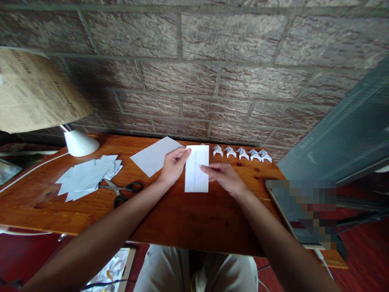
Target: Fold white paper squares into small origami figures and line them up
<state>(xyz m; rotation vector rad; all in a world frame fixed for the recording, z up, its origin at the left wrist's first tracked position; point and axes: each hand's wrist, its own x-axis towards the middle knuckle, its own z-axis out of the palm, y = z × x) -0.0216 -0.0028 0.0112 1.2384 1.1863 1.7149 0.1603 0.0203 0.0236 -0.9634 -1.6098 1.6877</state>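
Observation:
A white rectangular sheet of paper [196, 176], with faint print on it, is held up over the table between both hands. My left hand [174, 165] pinches its upper left edge, and a ring shows on one finger. On the right edge, my right hand [226, 177] grips the sheet with the thumb in front and the fingers behind. Behind my left hand lies a blank white sheet [154, 156]. Several folded paper figures [230, 152] stand in a row at the back right; one more is partly hidden behind the held paper.
Scissors [120, 190] with black handles lie left of my left forearm, touching a pile of cut paper [88, 178]. A lamp [79, 142] stands at the back left. A tablet-like device [279, 202] rests at the right edge. The brick wall [194, 73] borders the wooden table [188, 227].

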